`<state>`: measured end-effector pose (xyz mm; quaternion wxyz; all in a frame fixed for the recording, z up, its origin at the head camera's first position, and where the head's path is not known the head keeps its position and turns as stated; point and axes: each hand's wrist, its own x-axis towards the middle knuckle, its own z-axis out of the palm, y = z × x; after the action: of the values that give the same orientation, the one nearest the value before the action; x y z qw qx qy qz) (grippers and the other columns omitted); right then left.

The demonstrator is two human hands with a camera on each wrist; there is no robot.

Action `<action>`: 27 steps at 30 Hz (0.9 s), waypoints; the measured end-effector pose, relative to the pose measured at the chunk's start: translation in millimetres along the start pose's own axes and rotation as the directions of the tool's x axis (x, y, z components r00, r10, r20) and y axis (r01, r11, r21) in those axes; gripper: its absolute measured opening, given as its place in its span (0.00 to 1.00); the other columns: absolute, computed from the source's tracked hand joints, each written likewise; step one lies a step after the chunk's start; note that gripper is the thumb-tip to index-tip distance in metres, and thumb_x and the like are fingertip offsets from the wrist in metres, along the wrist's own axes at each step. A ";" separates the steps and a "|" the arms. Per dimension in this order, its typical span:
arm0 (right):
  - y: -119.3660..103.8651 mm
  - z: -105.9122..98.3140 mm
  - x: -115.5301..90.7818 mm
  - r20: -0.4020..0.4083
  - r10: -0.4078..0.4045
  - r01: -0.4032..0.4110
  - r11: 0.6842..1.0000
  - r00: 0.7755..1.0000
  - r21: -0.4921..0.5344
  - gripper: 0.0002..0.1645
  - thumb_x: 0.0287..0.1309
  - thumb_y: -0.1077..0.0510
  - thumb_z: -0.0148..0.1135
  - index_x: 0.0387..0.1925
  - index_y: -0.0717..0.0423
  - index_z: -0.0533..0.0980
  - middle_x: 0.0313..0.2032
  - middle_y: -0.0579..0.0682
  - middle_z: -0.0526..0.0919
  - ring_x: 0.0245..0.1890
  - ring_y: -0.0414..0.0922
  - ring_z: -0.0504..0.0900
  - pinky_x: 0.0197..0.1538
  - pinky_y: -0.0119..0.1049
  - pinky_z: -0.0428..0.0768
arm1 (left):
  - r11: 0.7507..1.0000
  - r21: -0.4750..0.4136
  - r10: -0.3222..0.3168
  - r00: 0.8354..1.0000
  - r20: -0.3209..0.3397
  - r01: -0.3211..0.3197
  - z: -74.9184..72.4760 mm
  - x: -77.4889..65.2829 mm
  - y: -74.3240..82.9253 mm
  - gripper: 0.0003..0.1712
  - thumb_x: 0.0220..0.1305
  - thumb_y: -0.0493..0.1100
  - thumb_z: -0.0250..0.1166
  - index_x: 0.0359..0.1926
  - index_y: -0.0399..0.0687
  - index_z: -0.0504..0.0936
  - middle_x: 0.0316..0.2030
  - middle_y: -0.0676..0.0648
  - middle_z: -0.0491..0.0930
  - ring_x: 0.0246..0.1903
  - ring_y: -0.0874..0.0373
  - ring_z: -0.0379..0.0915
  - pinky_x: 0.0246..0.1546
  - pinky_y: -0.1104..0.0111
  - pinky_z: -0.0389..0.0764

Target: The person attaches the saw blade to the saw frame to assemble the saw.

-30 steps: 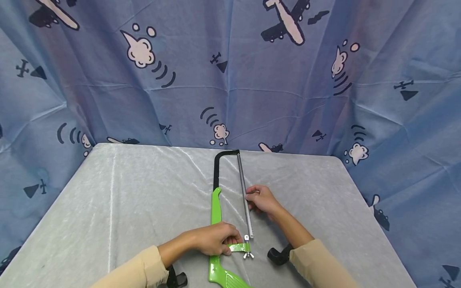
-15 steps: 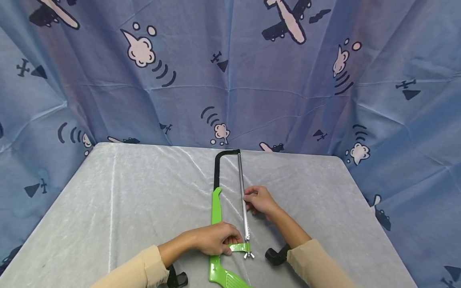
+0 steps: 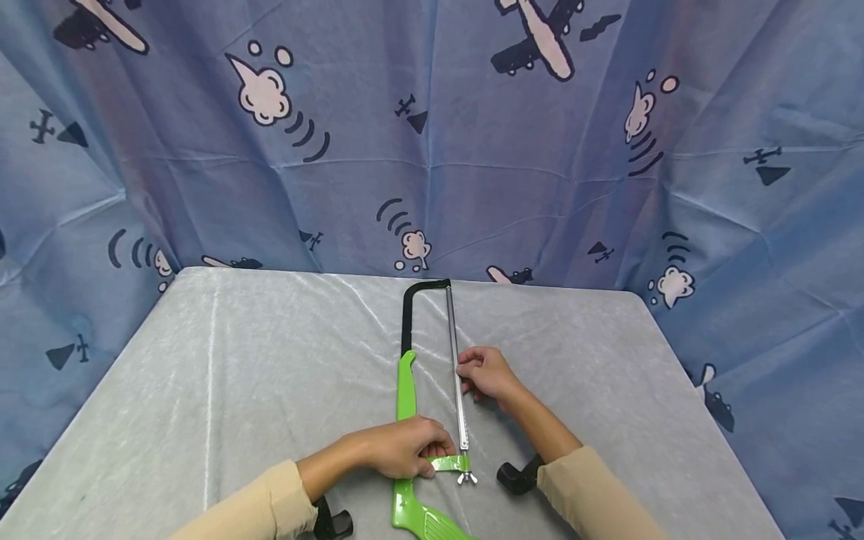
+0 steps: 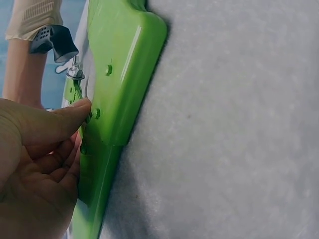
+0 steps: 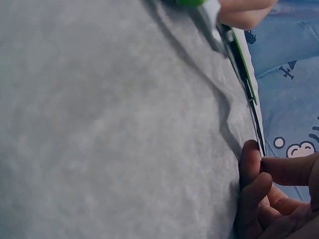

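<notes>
A hacksaw (image 3: 406, 386) lies on the grey cloth, with a black bow at the far end and a green frame and handle nearer. My left hand (image 3: 405, 448) pinches the green cross arm (image 3: 447, 464) that juts right from the frame; in the left wrist view, its thumb (image 4: 75, 112) presses there beside the green frame (image 4: 122, 74). A wing nut (image 3: 466, 478) sits at the arm's end. The silver blade (image 3: 454, 322) runs from the bow's tip down to the bolt at the arm. My right hand (image 3: 489, 373) pinches the blade near mid-length, between thumb and fingers (image 5: 250, 162).
A table (image 3: 290, 337) covered in grey cloth bears the saw. Behind it hangs a blue curtain (image 3: 351, 150) printed with planes. A black wrist mount (image 3: 518, 478) sits below the right forearm, another black mount (image 3: 332, 523) under the left.
The blade's near end has moved left from beside the bolt to line up over it, with my right hand shifting slightly left. My left hand has stayed on the cross arm.
</notes>
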<state>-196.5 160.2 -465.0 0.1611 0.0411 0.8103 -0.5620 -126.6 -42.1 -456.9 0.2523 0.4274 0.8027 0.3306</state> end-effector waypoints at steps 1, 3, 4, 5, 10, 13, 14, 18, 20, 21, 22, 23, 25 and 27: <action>0.2 -0.1 -0.2 0.002 -0.005 0.005 1.000 1.000 -0.001 0.12 0.62 0.68 0.56 0.48 0.69 0.74 0.23 0.50 0.81 0.18 0.40 0.78 0.18 0.31 0.70 | 1.000 0.001 -0.001 1.000 0.001 0.001 0.0 0.0 0.2 0.16 0.53 0.29 0.71 0.43 0.45 0.83 0.30 0.60 0.73 0.32 0.72 0.68 0.37 0.79 0.72; 0.4 0.0 0.6 0.002 -0.007 0.007 1.000 1.000 0.002 0.12 0.62 0.68 0.57 0.47 0.69 0.74 0.21 0.49 0.80 0.17 0.39 0.78 0.18 0.31 0.70 | 1.000 0.004 -0.001 1.000 0.000 0.001 0.0 0.0 0.1 0.16 0.53 0.29 0.71 0.43 0.45 0.82 0.30 0.59 0.73 0.32 0.72 0.68 0.37 0.79 0.72; 0.5 0.1 1.2 0.001 -0.008 0.008 1.000 1.000 0.002 0.11 0.62 0.68 0.57 0.46 0.69 0.74 0.21 0.49 0.80 0.17 0.39 0.78 0.17 0.31 0.69 | 1.000 0.004 -0.001 1.000 0.000 0.001 0.0 0.1 0.1 0.16 0.53 0.29 0.71 0.43 0.45 0.82 0.30 0.59 0.73 0.32 0.72 0.68 0.37 0.79 0.72; 0.4 0.4 1.6 0.000 -0.010 0.010 1.000 1.000 0.004 0.10 0.62 0.69 0.57 0.45 0.69 0.74 0.20 0.48 0.79 0.17 0.39 0.77 0.17 0.30 0.69 | 1.000 0.005 0.000 1.000 -0.001 0.000 -0.1 0.2 0.0 0.16 0.53 0.29 0.71 0.43 0.45 0.82 0.30 0.59 0.73 0.32 0.72 0.68 0.37 0.79 0.72; 1.2 1.7 1.7 -0.003 -0.018 0.018 1.000 1.000 -0.010 0.09 0.61 0.69 0.57 0.43 0.69 0.74 0.19 0.49 0.78 0.16 0.39 0.77 0.16 0.30 0.68 | 1.000 0.000 -0.001 1.000 0.001 0.001 -0.2 0.4 -0.2 0.16 0.53 0.29 0.71 0.43 0.44 0.82 0.31 0.59 0.73 0.33 0.72 0.68 0.38 0.80 0.72; 2.2 2.4 1.8 -0.006 -0.023 0.023 1.000 1.000 -0.017 0.10 0.61 0.69 0.56 0.44 0.69 0.74 0.20 0.49 0.78 0.17 0.39 0.77 0.17 0.30 0.68 | 1.000 0.000 -0.004 1.000 0.002 0.004 -0.2 0.2 -0.3 0.16 0.53 0.29 0.71 0.43 0.44 0.82 0.31 0.60 0.73 0.33 0.71 0.68 0.38 0.79 0.72; 2.6 2.7 1.8 -0.008 -0.026 0.026 1.000 1.000 -0.016 0.10 0.62 0.70 0.56 0.44 0.69 0.74 0.20 0.49 0.78 0.17 0.39 0.77 0.17 0.30 0.68 | 1.000 -0.001 -0.005 1.000 0.001 0.005 -0.2 0.2 -0.4 0.16 0.53 0.29 0.71 0.43 0.44 0.82 0.31 0.60 0.73 0.33 0.71 0.68 0.38 0.79 0.72; 2.7 3.1 1.6 -0.015 -0.039 0.038 0.999 0.999 -0.025 0.09 0.62 0.69 0.56 0.44 0.69 0.75 0.20 0.49 0.78 0.17 0.39 0.76 0.17 0.30 0.68 | 1.000 -0.005 -0.008 1.000 -0.001 0.008 0.0 0.7 -1.2 0.16 0.53 0.29 0.71 0.43 0.44 0.82 0.31 0.60 0.73 0.33 0.71 0.68 0.38 0.79 0.72; 3.1 3.2 1.7 -0.014 -0.045 0.045 0.998 0.999 -0.037 0.09 0.62 0.69 0.56 0.44 0.69 0.75 0.19 0.49 0.77 0.17 0.38 0.76 0.17 0.30 0.68 | 1.000 -0.007 -0.008 1.000 -0.002 0.008 0.2 0.8 -1.5 0.16 0.53 0.29 0.71 0.43 0.45 0.82 0.31 0.60 0.73 0.33 0.71 0.68 0.38 0.79 0.73; 3.2 3.3 1.4 -0.014 -0.048 0.047 0.998 0.999 -0.042 0.09 0.62 0.69 0.56 0.44 0.69 0.75 0.20 0.49 0.77 0.17 0.38 0.76 0.17 0.31 0.68 | 1.000 -0.007 -0.008 1.000 -0.002 0.008 0.2 0.7 -1.6 0.16 0.53 0.29 0.71 0.43 0.45 0.82 0.31 0.60 0.73 0.33 0.71 0.68 0.38 0.79 0.73; 3.6 3.5 1.5 -0.014 -0.050 0.049 0.998 0.999 -0.047 0.09 0.62 0.69 0.56 0.44 0.69 0.75 0.19 0.49 0.77 0.17 0.39 0.76 0.17 0.31 0.68 | 1.000 -0.006 -0.008 1.000 -0.002 0.008 0.5 0.7 -1.8 0.16 0.53 0.29 0.71 0.43 0.45 0.82 0.31 0.60 0.72 0.33 0.71 0.68 0.38 0.79 0.73; 3.8 3.7 1.4 -0.013 -0.052 0.051 0.997 0.999 -0.051 0.09 0.62 0.69 0.56 0.44 0.69 0.75 0.19 0.49 0.77 0.17 0.39 0.76 0.17 0.31 0.68 | 1.000 -0.006 -0.007 1.000 -0.001 0.007 0.6 0.6 -2.0 0.16 0.53 0.29 0.71 0.43 0.45 0.82 0.31 0.60 0.72 0.33 0.71 0.68 0.38 0.79 0.73; 4.5 4.0 1.3 -0.015 -0.054 0.053 0.997 0.998 -0.053 0.09 0.62 0.69 0.56 0.44 0.69 0.75 0.20 0.49 0.77 0.17 0.38 0.76 0.17 0.31 0.68 | 1.000 -0.012 -0.006 1.000 0.000 0.006 0.8 0.7 -2.5 0.16 0.53 0.29 0.71 0.43 0.45 0.82 0.31 0.60 0.73 0.33 0.71 0.68 0.38 0.79 0.73; 4.7 4.4 0.8 -0.024 -0.052 0.051 0.997 0.998 -0.049 0.09 0.62 0.69 0.56 0.44 0.69 0.75 0.20 0.48 0.77 0.17 0.39 0.76 0.17 0.31 0.68 | 1.000 -0.021 -0.005 1.000 0.001 0.005 0.7 0.8 -2.9 0.15 0.54 0.29 0.71 0.43 0.44 0.82 0.31 0.59 0.73 0.33 0.71 0.69 0.38 0.79 0.73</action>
<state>-195.1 157.7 -470.8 0.1372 0.0232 0.8263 -0.5457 -128.1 -42.4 -459.6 0.2578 0.4229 0.8003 0.3381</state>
